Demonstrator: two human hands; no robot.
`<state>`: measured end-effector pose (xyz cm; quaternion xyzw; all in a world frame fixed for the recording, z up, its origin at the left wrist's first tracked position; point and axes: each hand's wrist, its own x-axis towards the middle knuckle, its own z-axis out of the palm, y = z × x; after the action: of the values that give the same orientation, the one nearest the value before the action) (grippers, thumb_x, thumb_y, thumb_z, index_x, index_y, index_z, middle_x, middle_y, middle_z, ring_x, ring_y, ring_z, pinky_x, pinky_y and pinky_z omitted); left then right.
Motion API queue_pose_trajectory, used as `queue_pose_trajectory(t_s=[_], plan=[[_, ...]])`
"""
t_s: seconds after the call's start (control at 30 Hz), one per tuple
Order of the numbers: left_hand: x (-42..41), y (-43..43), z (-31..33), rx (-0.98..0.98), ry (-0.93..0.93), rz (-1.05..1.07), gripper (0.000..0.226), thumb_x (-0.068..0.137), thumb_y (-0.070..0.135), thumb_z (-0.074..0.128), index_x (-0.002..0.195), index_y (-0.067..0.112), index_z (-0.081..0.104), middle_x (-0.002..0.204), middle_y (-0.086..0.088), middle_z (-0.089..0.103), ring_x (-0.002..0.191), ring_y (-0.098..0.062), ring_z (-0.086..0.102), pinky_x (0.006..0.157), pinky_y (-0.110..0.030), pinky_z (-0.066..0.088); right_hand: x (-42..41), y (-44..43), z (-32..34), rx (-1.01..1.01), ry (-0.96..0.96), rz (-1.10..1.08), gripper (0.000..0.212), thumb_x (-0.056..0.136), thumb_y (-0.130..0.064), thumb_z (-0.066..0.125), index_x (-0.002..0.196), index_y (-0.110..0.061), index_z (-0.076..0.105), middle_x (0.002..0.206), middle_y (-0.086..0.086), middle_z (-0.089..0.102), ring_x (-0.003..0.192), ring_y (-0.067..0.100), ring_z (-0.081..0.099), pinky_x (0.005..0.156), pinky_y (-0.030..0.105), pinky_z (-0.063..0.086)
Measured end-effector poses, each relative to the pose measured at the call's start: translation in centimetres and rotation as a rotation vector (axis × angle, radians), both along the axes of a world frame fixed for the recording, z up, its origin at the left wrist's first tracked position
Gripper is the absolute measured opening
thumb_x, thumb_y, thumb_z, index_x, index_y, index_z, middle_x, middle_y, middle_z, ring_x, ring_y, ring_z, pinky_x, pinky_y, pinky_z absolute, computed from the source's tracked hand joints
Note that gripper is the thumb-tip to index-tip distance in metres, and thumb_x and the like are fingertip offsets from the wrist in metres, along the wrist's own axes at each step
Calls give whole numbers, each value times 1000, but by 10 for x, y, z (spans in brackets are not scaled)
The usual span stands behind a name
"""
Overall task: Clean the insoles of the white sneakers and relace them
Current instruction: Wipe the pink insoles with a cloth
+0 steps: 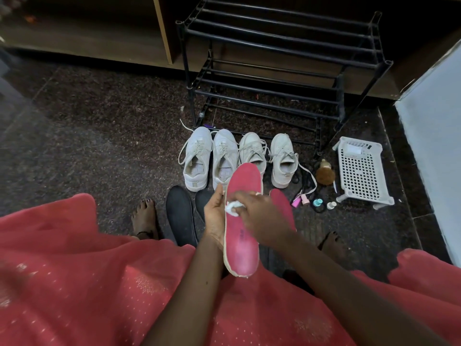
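Centre frame, my left hand grips a red insole as my right hand pinches a white wad against it; wiping underway, heel end likely next.

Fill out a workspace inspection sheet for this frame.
Surface: dark speckled floor.
Job's things: four white sneakers in a row; pink insole held up; second pink insole and two dark insoles on the floor.
Clutter: brush, small bottles, white basket, all right of the sneakers.
Hands: left hand grips the held insole's edge; right hand pinches a white wad against it.
Cables: nothing seen.
Surroundings: black shoe rack behind the sneakers; pale wall at right.
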<state>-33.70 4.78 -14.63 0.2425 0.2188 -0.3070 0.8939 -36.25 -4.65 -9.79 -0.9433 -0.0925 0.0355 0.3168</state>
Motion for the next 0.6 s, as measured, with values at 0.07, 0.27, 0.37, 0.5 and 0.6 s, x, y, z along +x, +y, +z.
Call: queue_pose_trajectory(t_s=[0.07,0.27,0.37,0.5,0.6], plan=[[-2,-1,-1,-17,6,11,58,84,50,41,69,5,74,66,-9,68,59,-19,68,57,-25,57,-3,1,-2,83,81,-61,30,89,-4,53,118,-11,54,91,11,67,78,23,61,67,24,45],[-4,-14,1,39,47,-62,48,87,46,47,93,4,72,83,-12,72,73,-24,71,67,-30,59,44,-9,-3,-29,13,-303,33,94,-14,51,126,-11,42,95,17,62,88,31,61,71,35,50],[-3,-12,-2,77,13,-97,42,85,40,50,87,7,75,82,-11,72,72,-22,70,69,-29,57,50,-7,-5,-12,2,-369,23,93,-10,49,116,-11,46,96,16,63,86,30,62,74,40,53],[0,-2,-4,50,-55,-111,41,85,37,48,77,9,77,76,-10,70,69,-20,70,65,-27,58,14,6,-5,59,-18,-165,31,93,-8,49,123,-17,51,88,10,62,73,18,60,60,18,45],[-3,-4,1,53,-75,-149,35,77,34,56,88,6,74,80,-12,70,71,-22,70,65,-28,58,15,-3,-6,12,-42,-185,35,93,-10,50,128,-15,50,90,12,61,77,20,57,61,14,37]])
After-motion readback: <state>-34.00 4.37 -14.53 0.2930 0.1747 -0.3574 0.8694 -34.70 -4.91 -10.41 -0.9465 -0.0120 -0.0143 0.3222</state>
